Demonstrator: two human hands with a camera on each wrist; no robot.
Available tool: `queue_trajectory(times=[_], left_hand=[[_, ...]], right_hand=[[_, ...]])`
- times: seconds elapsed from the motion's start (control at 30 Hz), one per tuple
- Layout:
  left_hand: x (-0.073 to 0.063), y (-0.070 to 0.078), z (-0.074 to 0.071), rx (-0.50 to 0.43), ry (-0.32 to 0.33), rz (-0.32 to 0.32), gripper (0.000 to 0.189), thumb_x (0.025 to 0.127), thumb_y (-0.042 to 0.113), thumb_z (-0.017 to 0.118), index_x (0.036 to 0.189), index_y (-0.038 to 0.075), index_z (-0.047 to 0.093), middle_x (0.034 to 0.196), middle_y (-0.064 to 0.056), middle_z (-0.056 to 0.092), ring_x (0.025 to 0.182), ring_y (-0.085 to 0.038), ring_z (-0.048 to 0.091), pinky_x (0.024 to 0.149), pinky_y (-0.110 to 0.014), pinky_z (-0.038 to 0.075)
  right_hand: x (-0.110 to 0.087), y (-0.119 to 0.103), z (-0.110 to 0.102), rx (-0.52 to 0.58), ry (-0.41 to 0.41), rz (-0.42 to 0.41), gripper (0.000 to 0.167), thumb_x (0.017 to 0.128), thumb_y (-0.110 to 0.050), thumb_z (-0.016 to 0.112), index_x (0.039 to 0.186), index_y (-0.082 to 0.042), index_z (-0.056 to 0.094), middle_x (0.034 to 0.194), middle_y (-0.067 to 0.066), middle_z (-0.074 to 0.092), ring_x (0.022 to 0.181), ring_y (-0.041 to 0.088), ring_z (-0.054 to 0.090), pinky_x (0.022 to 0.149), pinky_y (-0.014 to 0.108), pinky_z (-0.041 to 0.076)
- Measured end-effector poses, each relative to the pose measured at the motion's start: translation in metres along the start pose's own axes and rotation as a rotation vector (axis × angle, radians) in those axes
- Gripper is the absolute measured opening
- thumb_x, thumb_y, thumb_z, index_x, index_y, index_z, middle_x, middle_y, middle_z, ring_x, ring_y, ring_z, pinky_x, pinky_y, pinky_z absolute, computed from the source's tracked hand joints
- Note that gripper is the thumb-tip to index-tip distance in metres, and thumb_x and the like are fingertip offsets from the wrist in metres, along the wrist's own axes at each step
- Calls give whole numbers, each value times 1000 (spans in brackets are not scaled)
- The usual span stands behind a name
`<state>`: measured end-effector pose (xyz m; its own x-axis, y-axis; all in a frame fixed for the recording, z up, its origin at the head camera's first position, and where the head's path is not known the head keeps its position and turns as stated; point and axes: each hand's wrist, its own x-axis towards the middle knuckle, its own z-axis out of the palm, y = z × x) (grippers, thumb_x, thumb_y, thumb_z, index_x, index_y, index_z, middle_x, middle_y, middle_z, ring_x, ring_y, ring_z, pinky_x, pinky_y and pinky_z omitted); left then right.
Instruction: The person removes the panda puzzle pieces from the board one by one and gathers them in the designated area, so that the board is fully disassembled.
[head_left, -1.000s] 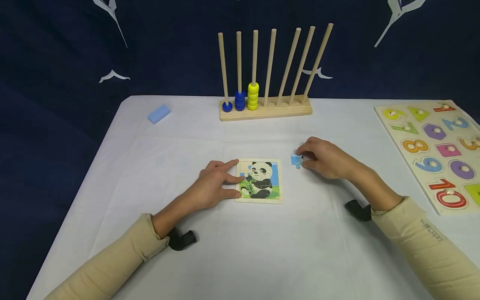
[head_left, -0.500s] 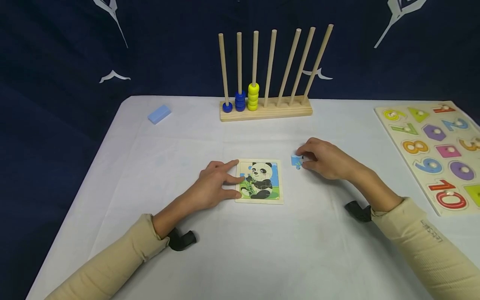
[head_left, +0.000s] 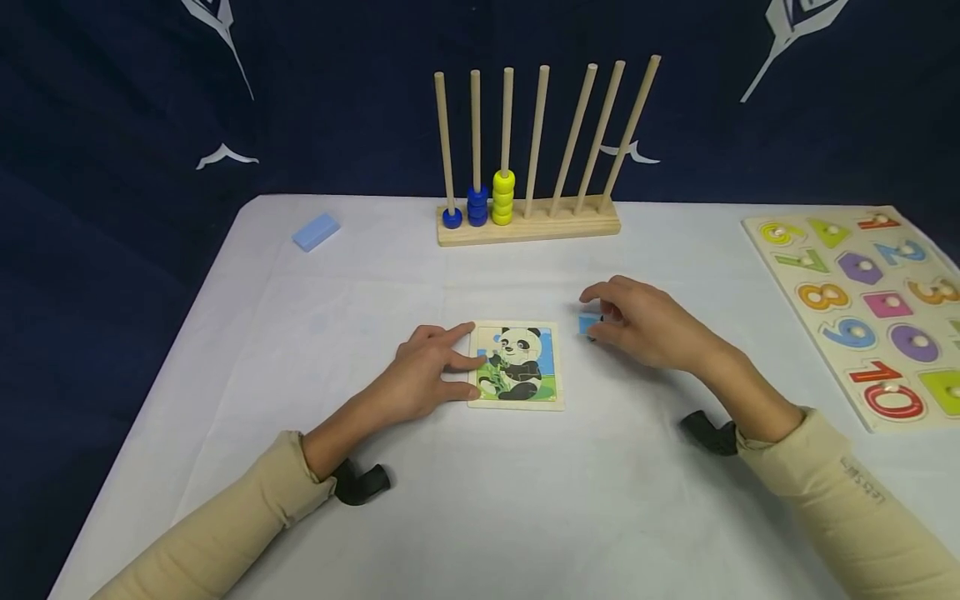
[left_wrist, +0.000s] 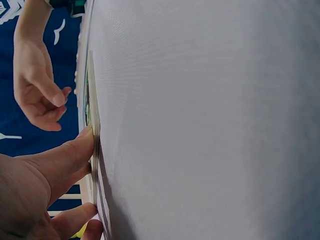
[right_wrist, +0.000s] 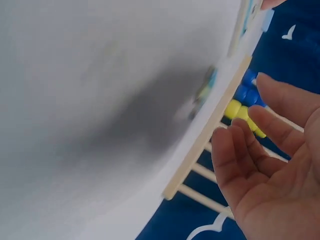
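Observation:
A small square panda jigsaw puzzle point(head_left: 517, 365) in a pale wooden frame lies flat in the middle of the white table. My left hand point(head_left: 427, 375) rests on the left edge of that frame with fingers spread; in the left wrist view the thumb and fingertips of the left hand point(left_wrist: 55, 175) press on its rim. Right of the puzzle lies a small blue puzzle piece point(head_left: 587, 323), partly covered by my right hand point(head_left: 648, 325). In the right wrist view, the piece point(right_wrist: 205, 92) is blurred on the cloth, and the right hand point(right_wrist: 280, 145) hovers apart from it, fingers loosely bent, holding nothing.
Behind the puzzle stands a wooden peg rack point(head_left: 528, 225) with blue and yellow beads on its left pegs. A light blue block point(head_left: 316, 232) lies at the back left. A wooden number-and-shape board point(head_left: 847, 342) occupies the right side.
My right hand, earlier with its fingertips at the puzzle piece's right side, has shifted slightly left over it and now hides more of it. The left hand stays on the puzzle frame.

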<state>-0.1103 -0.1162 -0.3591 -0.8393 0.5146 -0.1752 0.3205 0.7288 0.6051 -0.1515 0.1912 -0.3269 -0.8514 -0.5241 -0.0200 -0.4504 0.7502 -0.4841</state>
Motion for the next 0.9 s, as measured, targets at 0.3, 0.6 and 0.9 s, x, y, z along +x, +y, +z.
queue_trajectory(times=[0.3, 0.6, 0.9], left_hand=[[1, -1, 0, -3, 5, 8, 43, 85, 24, 79, 125, 11, 70, 158, -9, 33, 131, -35, 33, 101, -63, 27], [0, -2, 0, 3, -6, 9, 43, 86, 25, 79, 126, 12, 69, 158, -9, 33, 131, -35, 33, 101, -62, 28], [0, -2, 0, 7, -3, 17, 43, 86, 26, 79, 125, 13, 70, 157, -9, 33, 132, -36, 33, 99, -62, 30]], right_hand=[[6, -25, 10, 46, 29, -54, 31, 89, -4, 71, 119, 0, 66, 105, 11, 62, 94, 28, 58, 82, 44, 46], [26, -48, 39, 143, -67, -104, 35, 88, -7, 73, 122, -2, 66, 96, 7, 60, 84, 22, 52, 74, 36, 43], [36, -54, 47, 139, -190, -68, 44, 89, -7, 72, 132, -2, 62, 102, 8, 59, 85, 20, 51, 76, 36, 44]])
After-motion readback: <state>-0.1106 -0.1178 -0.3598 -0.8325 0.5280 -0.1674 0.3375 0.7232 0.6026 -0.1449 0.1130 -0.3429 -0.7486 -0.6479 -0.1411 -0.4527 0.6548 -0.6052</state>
